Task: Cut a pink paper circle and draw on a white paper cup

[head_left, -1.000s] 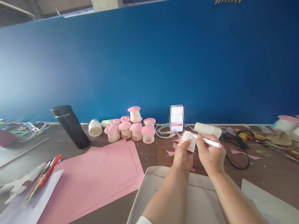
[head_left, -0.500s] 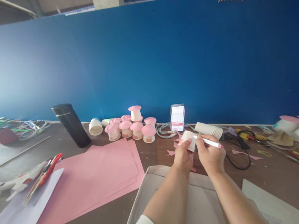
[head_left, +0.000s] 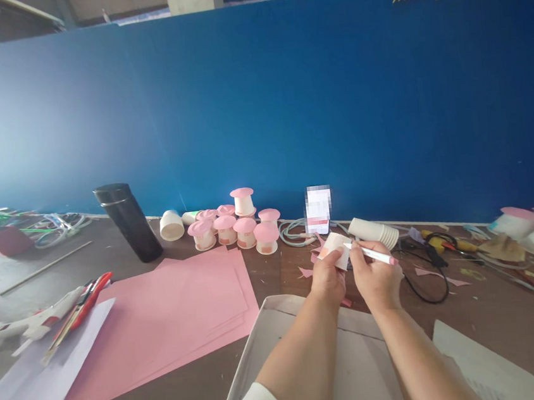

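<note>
My left hand [head_left: 327, 278] grips a small white paper cup [head_left: 339, 249] held on its side above the table. My right hand [head_left: 376, 276] is closed on a white pen with a pink cap [head_left: 372, 254], its tip resting against the cup's side. Both hands are close together just beyond the far edge of a white cardboard box [head_left: 280, 326].
Pink paper sheets [head_left: 174, 311] lie to the left, with a glue gun [head_left: 32, 323] and red scissors [head_left: 84, 299] beyond. A black flask [head_left: 129, 222], several pink-topped cups [head_left: 236, 225], a stack of white cups [head_left: 375, 232] and black cables [head_left: 422, 273] stand along the blue wall.
None in the hands: cup and pen stay as they were. The view has drifted very slightly.
</note>
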`<action>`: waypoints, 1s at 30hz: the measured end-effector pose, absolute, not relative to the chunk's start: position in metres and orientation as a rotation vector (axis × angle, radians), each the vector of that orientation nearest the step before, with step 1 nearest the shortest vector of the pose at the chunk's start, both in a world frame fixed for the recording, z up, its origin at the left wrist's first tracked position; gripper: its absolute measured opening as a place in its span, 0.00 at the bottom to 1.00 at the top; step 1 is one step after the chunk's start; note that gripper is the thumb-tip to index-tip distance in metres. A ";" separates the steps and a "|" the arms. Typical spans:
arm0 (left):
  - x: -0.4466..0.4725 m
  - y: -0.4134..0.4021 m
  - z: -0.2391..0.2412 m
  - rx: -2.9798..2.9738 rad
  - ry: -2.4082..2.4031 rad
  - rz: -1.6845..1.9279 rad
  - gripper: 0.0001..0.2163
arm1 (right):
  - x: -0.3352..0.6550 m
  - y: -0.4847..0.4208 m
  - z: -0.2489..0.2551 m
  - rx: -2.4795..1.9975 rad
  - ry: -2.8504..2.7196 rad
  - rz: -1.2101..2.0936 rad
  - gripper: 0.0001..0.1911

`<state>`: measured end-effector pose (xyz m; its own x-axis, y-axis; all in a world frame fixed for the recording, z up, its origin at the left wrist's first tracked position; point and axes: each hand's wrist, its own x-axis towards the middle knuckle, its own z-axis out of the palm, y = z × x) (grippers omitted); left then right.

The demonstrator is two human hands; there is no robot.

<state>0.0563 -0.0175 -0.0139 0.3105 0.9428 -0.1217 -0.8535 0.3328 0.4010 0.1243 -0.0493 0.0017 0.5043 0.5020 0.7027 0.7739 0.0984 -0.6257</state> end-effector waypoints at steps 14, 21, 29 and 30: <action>0.058 -0.016 -0.016 0.297 0.370 1.236 0.14 | 0.123 -0.048 0.000 -1.555 -1.138 -0.251 0.14; 0.058 -0.015 -0.016 0.300 0.368 1.248 0.13 | 0.124 -0.048 -0.001 -1.549 -1.141 -0.247 0.14; 0.059 -0.015 -0.018 0.308 0.372 1.252 0.13 | 0.124 -0.046 -0.004 -1.527 -1.154 -0.244 0.12; 0.059 -0.014 -0.018 0.307 0.372 1.252 0.14 | 0.124 -0.046 -0.004 -1.522 -1.155 -0.244 0.12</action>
